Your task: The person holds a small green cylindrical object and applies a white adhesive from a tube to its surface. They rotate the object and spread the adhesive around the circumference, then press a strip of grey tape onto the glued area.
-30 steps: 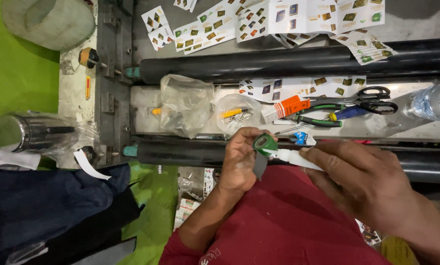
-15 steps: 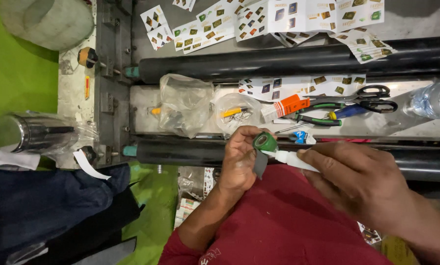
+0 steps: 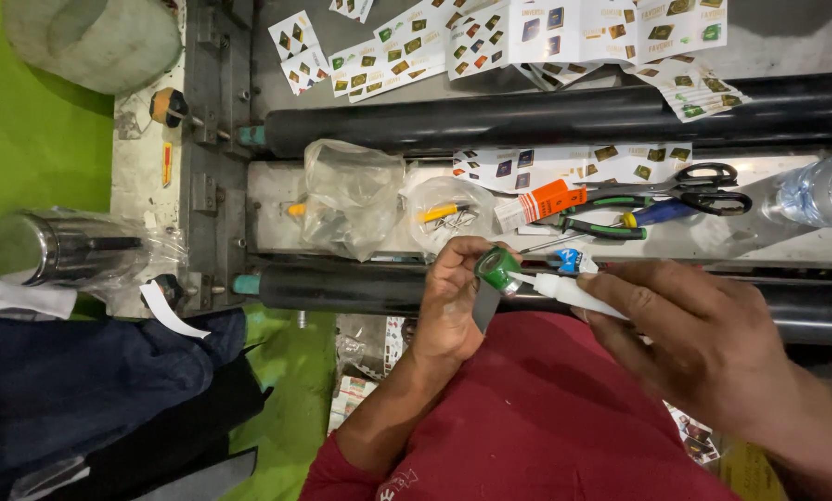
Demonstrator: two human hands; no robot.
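Observation:
My left hand (image 3: 453, 297) pinches a small green piece (image 3: 499, 269) together with a dark flat strip (image 3: 485, 306). My right hand (image 3: 703, 339) grips a small white glue bottle (image 3: 569, 292), and its thin nozzle touches the green piece. Both hands hover over a black roller (image 3: 341, 288) at the near edge of a metal machine bed (image 3: 277, 199). A red cloth (image 3: 546, 417) lies under my hands.
On the bed lie clear plastic bags (image 3: 351, 195), an orange-and-white tube (image 3: 541, 204), green-handled pliers (image 3: 601, 227), black scissors (image 3: 703, 186) and a water bottle (image 3: 819, 190). Printed label sheets (image 3: 527, 37) sit beyond a second black roller (image 3: 564, 116). At left are a steel flask (image 3: 45, 246) and dark cloth (image 3: 82, 390).

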